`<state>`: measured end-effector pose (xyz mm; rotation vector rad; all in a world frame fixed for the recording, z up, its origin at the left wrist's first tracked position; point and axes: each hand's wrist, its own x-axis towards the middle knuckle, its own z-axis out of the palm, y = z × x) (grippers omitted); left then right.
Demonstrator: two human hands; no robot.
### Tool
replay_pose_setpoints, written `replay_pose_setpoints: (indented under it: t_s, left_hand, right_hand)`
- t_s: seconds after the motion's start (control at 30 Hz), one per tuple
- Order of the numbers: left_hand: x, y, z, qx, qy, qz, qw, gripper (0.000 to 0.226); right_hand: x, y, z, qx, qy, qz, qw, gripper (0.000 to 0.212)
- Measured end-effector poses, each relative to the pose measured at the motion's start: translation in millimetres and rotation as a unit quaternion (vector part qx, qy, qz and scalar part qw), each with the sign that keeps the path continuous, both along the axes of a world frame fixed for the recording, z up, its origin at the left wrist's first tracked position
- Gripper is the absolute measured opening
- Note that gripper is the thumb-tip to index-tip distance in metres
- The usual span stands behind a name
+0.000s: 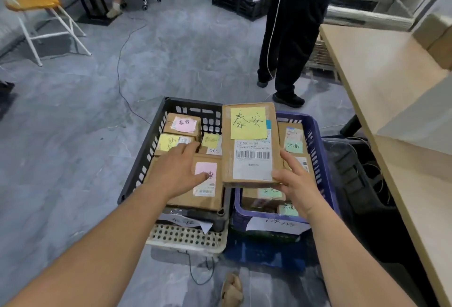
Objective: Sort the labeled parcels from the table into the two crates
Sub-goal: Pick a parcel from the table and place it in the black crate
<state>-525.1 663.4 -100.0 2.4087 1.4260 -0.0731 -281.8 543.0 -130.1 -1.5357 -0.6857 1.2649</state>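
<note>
While the right hand (297,184) grips the near right corner of the yellow-note parcel (249,160), that parcel hangs over the right rim of the black crate (146,155), overlapping the blue crate (318,150) beside it | left hand (178,172): fingers straight, flat over the pink-note parcel (208,199) inside the black crate; contact unclear.

Black crate (156,135), blue crate (320,150), yellow-noted brown parcel (252,160).

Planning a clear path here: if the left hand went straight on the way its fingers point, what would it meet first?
Probably the small yellow-note parcel in the black crate, just beyond the left hand's fingertips; depth is unclear, so it may pass over it.
</note>
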Motion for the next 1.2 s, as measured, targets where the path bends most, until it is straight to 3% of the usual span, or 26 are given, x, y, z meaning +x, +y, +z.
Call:
replay_pose_setpoints:
  t_s: [0.23,0.43,0.6,0.7,0.87,1.03,1.2]
  left_hand:
    - [-2,61,-38,-0.045,0.010,0.003,0.999,0.086]
    - [9,114,-78,-0.151,-0.093,0.034,0.984,0.062]
    - [23,148,-111,-0.283,-0.215,0.093,0.930,0.046]
    - [26,174,-134,-0.314,-0.253,0.121,0.907,0.037]
    - [37,213,-170,-0.296,-0.244,0.139,0.913,0.040]
    - [60,233,-198,-0.289,-0.241,0.149,0.914,0.041]
    - [62,237,-237,-0.304,-0.210,0.144,0.918,0.042]
  right_hand:
    - [0,49,-28,-0.046,-0.008,-0.010,0.999,0.048]
    - [-11,102,-63,-0.068,0.006,-0.017,0.998,0.086]
    - [-28,155,-98,-0.079,0.011,-0.042,0.996,0.055]
    - [-30,189,-118,-0.088,0.004,-0.019,0.996,0.060]
    - [-29,241,-137,-0.109,-0.106,0.025,0.988,0.049]
    - [-29,275,-167,-0.162,-0.273,0.033,0.948,0.040]
    - [-39,283,-190,-0.203,-0.404,0.119,0.884,0.065]
